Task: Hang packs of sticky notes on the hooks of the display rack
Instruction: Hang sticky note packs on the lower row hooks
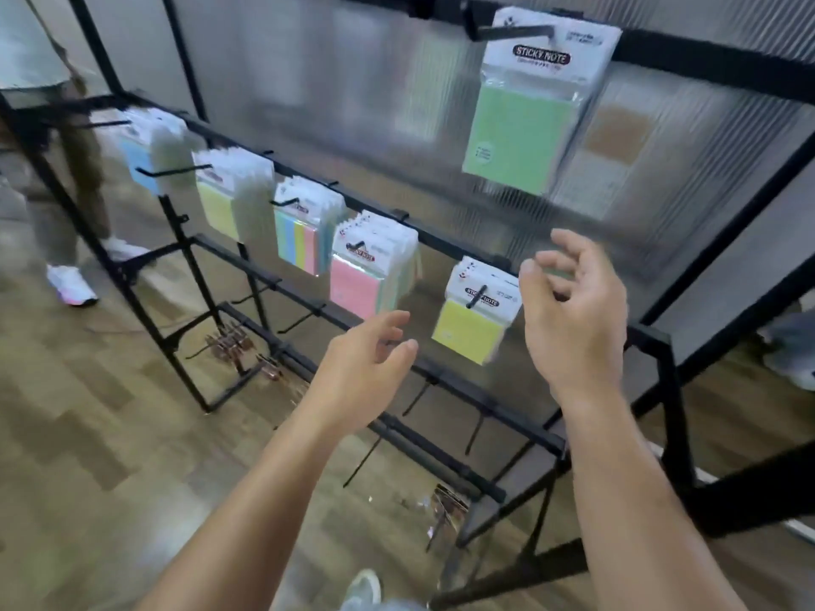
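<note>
A black display rack point(450, 246) carries packs of sticky notes on its hooks. On the middle rail hang a blue pack point(141, 163), a pale yellow pack point(218, 205), a striped pack point(297, 244), a pink pack point(355, 286) and a yellow pack point(469, 330). A green pack point(522, 130) hangs from a hook on the top rail. My left hand point(366, 359) hovers with relaxed fingers, holding nothing, just left of the yellow pack. My right hand point(573, 310) is raised just right of that pack, fingers loosely bent and empty.
Bare hooks point(300, 321) stick out of the lower rails. Copper-coloured clips point(229, 341) hang low on the rack. A ribbed translucent panel point(353, 94) backs the rack. Another person's legs and white shoes point(70, 284) stand at the left on the wooden floor.
</note>
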Action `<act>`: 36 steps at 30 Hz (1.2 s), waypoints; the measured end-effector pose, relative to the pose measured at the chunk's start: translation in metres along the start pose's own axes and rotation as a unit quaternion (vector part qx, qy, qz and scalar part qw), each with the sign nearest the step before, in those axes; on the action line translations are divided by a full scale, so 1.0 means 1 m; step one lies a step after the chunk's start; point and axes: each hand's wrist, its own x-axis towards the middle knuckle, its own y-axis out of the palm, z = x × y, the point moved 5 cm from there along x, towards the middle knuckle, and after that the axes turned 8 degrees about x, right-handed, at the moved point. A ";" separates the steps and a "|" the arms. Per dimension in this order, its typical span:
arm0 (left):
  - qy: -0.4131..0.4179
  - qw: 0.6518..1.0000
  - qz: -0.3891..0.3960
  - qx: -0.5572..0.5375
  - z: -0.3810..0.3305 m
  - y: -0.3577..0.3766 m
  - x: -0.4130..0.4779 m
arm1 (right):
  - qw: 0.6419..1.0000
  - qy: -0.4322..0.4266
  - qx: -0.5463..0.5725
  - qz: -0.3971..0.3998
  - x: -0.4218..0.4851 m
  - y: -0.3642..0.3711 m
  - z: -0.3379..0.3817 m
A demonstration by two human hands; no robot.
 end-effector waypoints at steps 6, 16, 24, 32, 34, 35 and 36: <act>0.018 0.997 0.071 -0.027 -0.005 0.017 0.066 | 0.995 -0.052 0.016 -0.088 0.043 0.013 0.016; -0.006 0.988 0.141 -0.061 0.011 0.059 0.104 | 0.991 -0.034 0.029 -0.125 0.075 0.026 0.027; 0.019 0.973 0.198 -0.115 0.010 0.061 0.111 | 0.982 -0.007 0.102 -0.158 0.078 0.035 0.045; -0.001 0.986 0.143 -0.087 0.006 0.062 0.119 | 0.983 -0.006 0.125 -0.133 0.068 0.039 0.059; -0.003 0.985 0.148 -0.088 0.007 0.066 0.122 | 0.987 -0.008 0.120 -0.103 0.066 0.038 0.064; -0.001 0.985 0.150 -0.089 0.007 0.068 0.123 | 0.988 -0.010 0.123 -0.088 0.065 0.037 0.066; -0.002 0.984 0.151 -0.093 0.008 0.070 0.123 | 0.989 -0.012 0.129 -0.078 0.064 0.036 0.067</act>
